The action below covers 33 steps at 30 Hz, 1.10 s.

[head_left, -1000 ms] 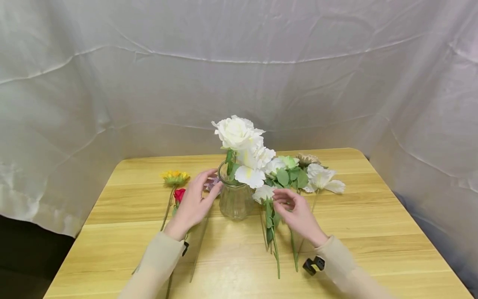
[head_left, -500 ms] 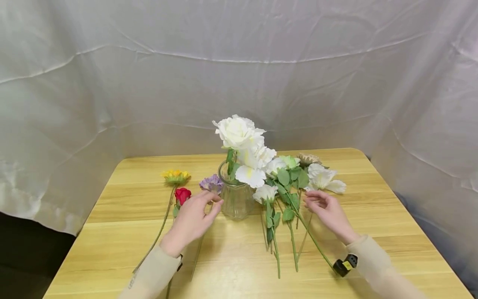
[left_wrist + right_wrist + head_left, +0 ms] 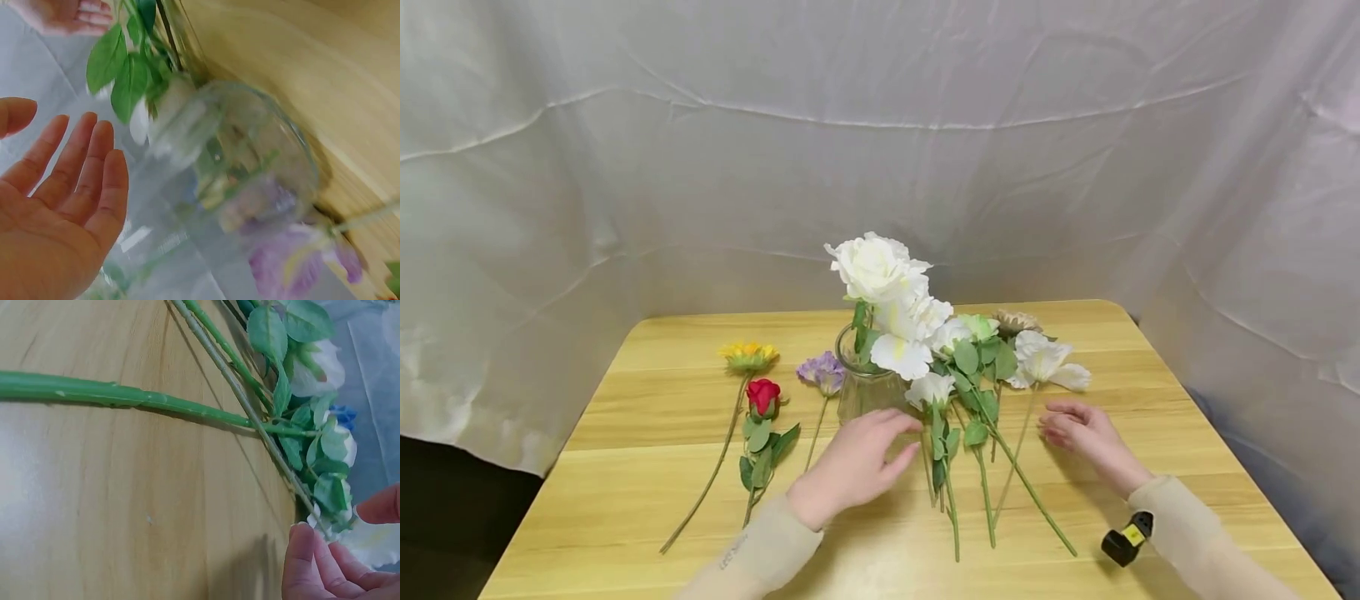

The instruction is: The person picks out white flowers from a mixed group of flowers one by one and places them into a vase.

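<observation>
My left hand [image 3: 861, 458] hovers in front of the clear glass vase [image 3: 868, 392], holding nothing. Its fingers [image 3: 75, 156] are nearly straight in the left wrist view, beside the blurred vase. White flowers rise from the vase, the largest a white rose [image 3: 874, 267]. A smaller white rose [image 3: 931, 389] lies just right of my left fingertips. My right hand [image 3: 1090, 437] is at the right, beside the thin stem of a white iris-like flower [image 3: 1041, 358]. In the right wrist view its thumb [image 3: 381, 505] stays apart from loosely bent fingers, with nothing between.
Left on the wooden table [image 3: 617, 492] lie a sunflower [image 3: 748, 357], a red rose [image 3: 763, 397] and a purple flower [image 3: 823, 372]. Right of the vase, stems cross beneath a greenish-white rose [image 3: 979, 327] and a beige flower [image 3: 1017, 322]. Grey cloth [image 3: 880, 167] hangs behind.
My left hand has left the vase's left side and come right and nearer, uncovering the red rose and purple flower. My right hand has moved right, away from the white roses, uncovering a long green stem.
</observation>
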{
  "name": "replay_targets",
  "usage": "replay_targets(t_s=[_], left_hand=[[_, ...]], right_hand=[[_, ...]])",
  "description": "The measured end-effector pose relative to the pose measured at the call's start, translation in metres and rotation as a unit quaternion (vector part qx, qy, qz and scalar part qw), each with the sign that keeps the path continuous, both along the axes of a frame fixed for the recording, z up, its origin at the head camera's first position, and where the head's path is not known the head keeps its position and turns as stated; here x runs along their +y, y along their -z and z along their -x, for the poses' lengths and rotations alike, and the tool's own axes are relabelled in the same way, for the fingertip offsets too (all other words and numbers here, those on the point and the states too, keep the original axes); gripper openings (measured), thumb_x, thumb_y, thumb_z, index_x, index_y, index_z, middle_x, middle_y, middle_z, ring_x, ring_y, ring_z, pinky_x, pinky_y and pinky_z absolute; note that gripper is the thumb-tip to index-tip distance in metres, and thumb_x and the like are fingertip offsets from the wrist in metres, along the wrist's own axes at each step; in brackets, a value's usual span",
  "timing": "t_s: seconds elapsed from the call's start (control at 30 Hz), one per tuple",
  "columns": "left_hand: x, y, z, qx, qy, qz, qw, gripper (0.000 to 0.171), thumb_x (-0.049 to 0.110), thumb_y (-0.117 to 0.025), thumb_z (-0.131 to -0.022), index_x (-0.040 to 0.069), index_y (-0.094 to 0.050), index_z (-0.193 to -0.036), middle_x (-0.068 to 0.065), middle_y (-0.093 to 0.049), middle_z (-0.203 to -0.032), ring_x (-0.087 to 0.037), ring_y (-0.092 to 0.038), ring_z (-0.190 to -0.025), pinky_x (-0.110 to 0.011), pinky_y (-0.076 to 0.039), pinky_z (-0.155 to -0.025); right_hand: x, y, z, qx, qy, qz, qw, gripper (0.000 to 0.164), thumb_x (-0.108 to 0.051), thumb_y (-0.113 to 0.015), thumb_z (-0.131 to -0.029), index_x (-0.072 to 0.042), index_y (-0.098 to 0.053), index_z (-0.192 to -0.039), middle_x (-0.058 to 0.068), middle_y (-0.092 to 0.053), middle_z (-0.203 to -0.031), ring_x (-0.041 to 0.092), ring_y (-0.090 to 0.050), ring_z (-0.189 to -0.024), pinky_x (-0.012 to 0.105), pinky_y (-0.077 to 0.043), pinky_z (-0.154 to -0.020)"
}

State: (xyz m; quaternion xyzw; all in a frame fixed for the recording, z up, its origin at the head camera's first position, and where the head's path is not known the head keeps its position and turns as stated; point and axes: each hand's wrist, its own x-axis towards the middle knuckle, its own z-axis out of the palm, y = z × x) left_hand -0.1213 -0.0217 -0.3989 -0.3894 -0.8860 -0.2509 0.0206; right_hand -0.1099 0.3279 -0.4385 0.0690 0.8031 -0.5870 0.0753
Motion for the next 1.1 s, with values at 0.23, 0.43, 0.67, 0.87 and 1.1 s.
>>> replay_targets(t_s=[0.23,0.43,0.67,0.87,1.1], left_hand=[[0.026,0.006,0.000,0.030,0.031,0.018,0.9989,0.036,0.027,-0.052,-0.096,0.010,-0.057,-0.127,-0.004,-0.060,-0.125,-0.023,-0.057,-0.113,-0.040,-0.043,-0.101],[0.037,0.009,0.000,0.042,0.047,0.016,0.9979,0.036,0.028,-0.052,-0.096,0.010,-0.056,-0.128,-0.002,-0.061,-0.123,-0.019,-0.057,-0.111,-0.035,-0.046,-0.098],[0.042,0.009,0.002,0.056,0.047,0.019,0.9972,0.035,0.026,-0.053,-0.096,0.010,-0.057,-0.126,0.000,-0.061,-0.122,-0.017,-0.058,-0.109,-0.032,-0.047,-0.097],[0.044,0.012,0.001,0.054,0.051,0.015,0.9971,0.034,0.025,-0.055,-0.094,0.010,-0.057,-0.125,0.000,-0.061,-0.121,-0.016,-0.058,-0.108,-0.033,-0.046,-0.098],[0.043,0.012,0.000,0.048,0.052,0.001,0.9975,0.032,0.024,-0.055,-0.095,0.011,-0.058,-0.124,0.001,-0.061,-0.118,-0.015,-0.058,-0.106,-0.031,-0.048,-0.094]], right_hand=[[0.011,0.006,0.002,-0.079,0.005,0.106,0.991,0.061,-0.013,-0.049,-0.098,0.018,-0.017,-0.140,0.022,-0.054,-0.123,0.016,-0.061,-0.102,0.027,-0.050,-0.091],[0.012,0.007,0.005,-0.100,-0.016,0.146,0.984,0.061,-0.015,-0.045,-0.101,0.017,-0.013,-0.142,0.028,-0.046,-0.133,0.019,-0.058,-0.109,0.031,-0.046,-0.097],[0.009,0.007,0.015,-0.132,0.000,0.245,0.961,0.059,-0.013,-0.045,-0.100,0.014,-0.015,-0.142,0.020,-0.057,-0.123,0.023,-0.059,-0.110,0.036,-0.043,-0.101],[0.010,0.010,0.021,-0.157,0.004,0.303,0.940,0.054,-0.013,-0.044,-0.101,0.012,-0.018,-0.140,0.020,-0.057,-0.124,0.026,-0.058,-0.112,0.036,-0.041,-0.103],[0.012,0.013,0.024,-0.166,0.002,0.297,0.941,0.050,-0.016,-0.044,-0.101,0.008,-0.024,-0.139,0.010,-0.064,-0.114,0.020,-0.061,-0.106,0.029,-0.049,-0.094]])
